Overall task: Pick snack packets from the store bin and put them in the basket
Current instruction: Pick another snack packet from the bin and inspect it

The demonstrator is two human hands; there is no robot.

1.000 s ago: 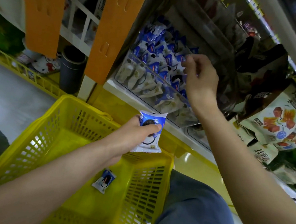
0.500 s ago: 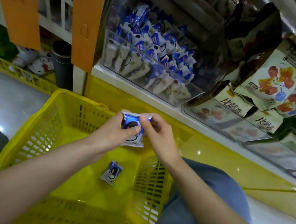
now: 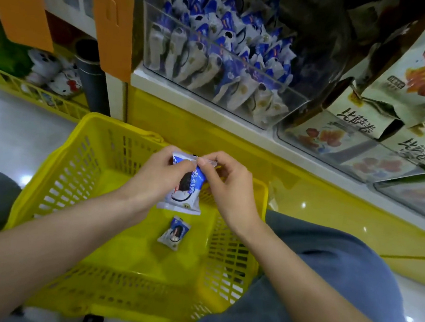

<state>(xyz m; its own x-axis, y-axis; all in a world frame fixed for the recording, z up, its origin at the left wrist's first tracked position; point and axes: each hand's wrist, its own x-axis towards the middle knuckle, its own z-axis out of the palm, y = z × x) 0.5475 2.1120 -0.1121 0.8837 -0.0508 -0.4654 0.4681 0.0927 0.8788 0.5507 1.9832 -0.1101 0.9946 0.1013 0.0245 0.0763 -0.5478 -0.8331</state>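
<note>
Above the basket [image 3: 48, 179], both hands pinch one packet [image 3: 183, 194] by its top edge: left hand [image 3: 158, 176], right hand [image 3: 227, 185]. It hangs below their fingertips. Another packet [image 3: 174, 233] lies inside.

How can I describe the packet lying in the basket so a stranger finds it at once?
Look at the yellow basket below the clear bin. On its floor lies one small blue-and-white packet. Unlike the held packet above it, no hand touches it.
</note>
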